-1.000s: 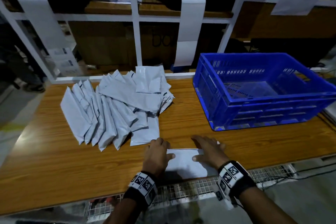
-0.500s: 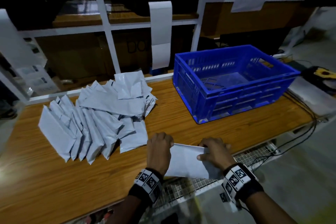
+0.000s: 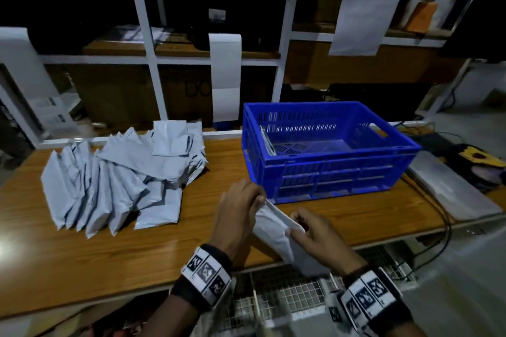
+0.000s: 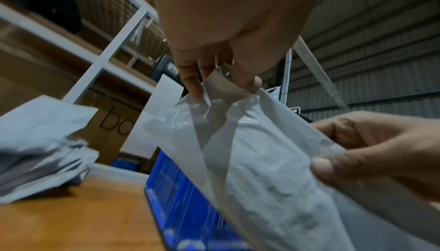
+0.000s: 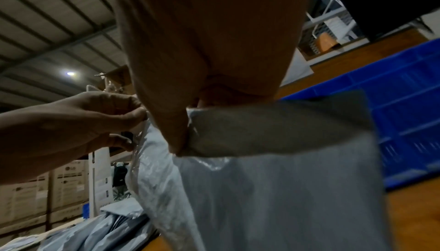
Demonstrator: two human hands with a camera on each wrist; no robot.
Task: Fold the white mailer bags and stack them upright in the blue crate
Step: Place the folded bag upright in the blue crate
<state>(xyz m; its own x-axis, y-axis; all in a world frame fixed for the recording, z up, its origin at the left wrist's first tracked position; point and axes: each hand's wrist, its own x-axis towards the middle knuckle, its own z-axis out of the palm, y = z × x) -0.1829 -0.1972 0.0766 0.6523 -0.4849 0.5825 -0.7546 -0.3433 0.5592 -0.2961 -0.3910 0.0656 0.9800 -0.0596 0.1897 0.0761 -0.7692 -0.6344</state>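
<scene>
A: Who has the folded mailer bag point(image 3: 273, 230)?

B: Both. Left hand point(image 3: 236, 216) pinches its far corner, right hand point(image 3: 315, 235) its near edge, lifted off the counter point(image 3: 82, 254) at lower centre.

A: And the blue crate point(image 3: 328, 169)?

B: Just beyond, upper right (right hand nearer); the bag's long axis slants toward it.

**Plastic, wood and wire under my hands**

The bag point(image 3: 273, 230) I pinch is thin white plastic film, smooth, faintly glossy and crinkled where it creases. The pile of bags point(image 3: 120, 178) looks the same. The crate point(image 3: 328, 172) is hard blue plastic with slotted walls. The table point(image 3: 109, 252) has a smooth wood-grain top with a slight sheen.
</scene>
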